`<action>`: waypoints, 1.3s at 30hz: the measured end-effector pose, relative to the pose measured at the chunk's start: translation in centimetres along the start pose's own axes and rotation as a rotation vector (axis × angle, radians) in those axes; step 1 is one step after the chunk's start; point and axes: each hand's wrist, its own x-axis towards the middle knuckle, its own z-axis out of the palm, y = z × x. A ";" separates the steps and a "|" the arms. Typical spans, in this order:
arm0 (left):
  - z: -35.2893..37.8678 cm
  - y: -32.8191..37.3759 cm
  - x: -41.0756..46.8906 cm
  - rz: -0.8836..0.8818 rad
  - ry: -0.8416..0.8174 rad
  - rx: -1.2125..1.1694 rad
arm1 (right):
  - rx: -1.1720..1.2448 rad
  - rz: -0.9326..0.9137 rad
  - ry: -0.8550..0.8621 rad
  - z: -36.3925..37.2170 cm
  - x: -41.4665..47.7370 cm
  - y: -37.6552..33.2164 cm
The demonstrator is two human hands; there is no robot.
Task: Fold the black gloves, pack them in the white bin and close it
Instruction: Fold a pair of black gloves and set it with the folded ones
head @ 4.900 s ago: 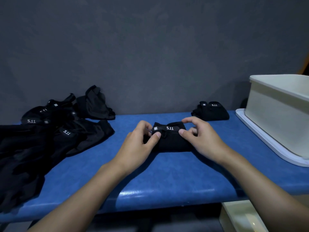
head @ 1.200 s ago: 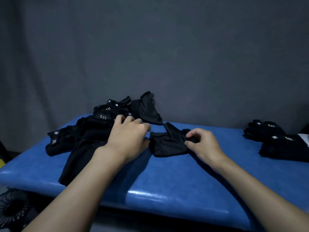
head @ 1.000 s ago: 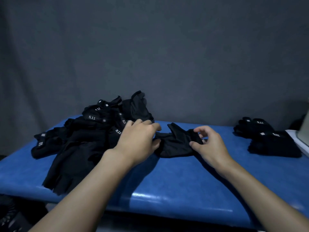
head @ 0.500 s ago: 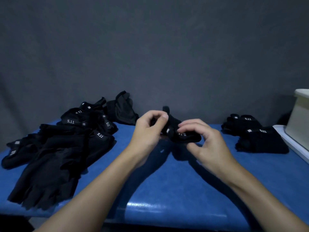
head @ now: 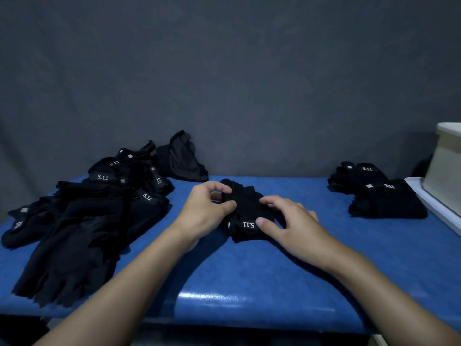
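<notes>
Two hands hold one black glove (head: 245,206) mid-frame on the counter (head: 249,270): left hand (head: 204,211) grip pinches its left edge, right hand (head: 291,223) grip pinches the labelled cuff, long axis bottom-to-top, so far end likely folds toward cuff; white bin (head: 446,171) far right, nearer right hand.

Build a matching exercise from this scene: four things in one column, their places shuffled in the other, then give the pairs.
Things
1. glove being folded
2. unfolded gloves
3. folded gloves
4. white bin

Places
a. heaped on the left end of the blue table
b. at the right edge of the view
c. mid-table, gripped by the left hand and right hand
d. on the table's right part, just left of the bin

Pairs: 1-c, 2-a, 3-d, 4-b
</notes>
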 end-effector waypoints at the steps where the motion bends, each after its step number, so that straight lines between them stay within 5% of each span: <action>1: -0.1 0.1 -0.2 -0.003 -0.001 -0.032 | -0.017 -0.014 0.010 0.1 -0.1 -0.3; 5: -0.1 0.9 -0.7 0.081 -0.002 -0.157 | 0.150 -0.097 0.147 0.4 0.0 -2.0; 10: -0.1 2.6 -1.6 0.161 -0.176 -0.619 | 0.874 -0.047 0.068 0.0 0.1 -3.3; 14: 0.1 2.8 -1.9 0.212 -0.195 -0.702 | 1.105 0.076 0.119 -0.1 0.3 -3.4; 17: 0.1 2.5 -1.3 0.325 -0.020 -0.496 | 1.273 0.181 0.106 -0.5 0.6 -3.4; 21: 0.0 0.5 -0.5 0.340 0.041 0.098 | 0.710 0.273 0.192 0.2 1.0 -1.8; 25: 0.0 -1.2 -0.6 0.323 -0.114 0.535 | 0.297 0.001 0.259 0.1 0.8 -0.6; 29: -0.3 -1.5 -0.7 0.330 -0.195 0.756 | 0.167 -0.165 0.085 0.0 0.6 -0.3; 34: -0.7 -1.9 -0.7 0.303 -0.292 0.944 | -0.133 0.027 -0.183 -1.2 0.4 0.4; 39: -0.7 -1.9 -0.8 0.287 -0.341 1.010 | -0.191 0.028 -0.218 -1.7 0.4 0.2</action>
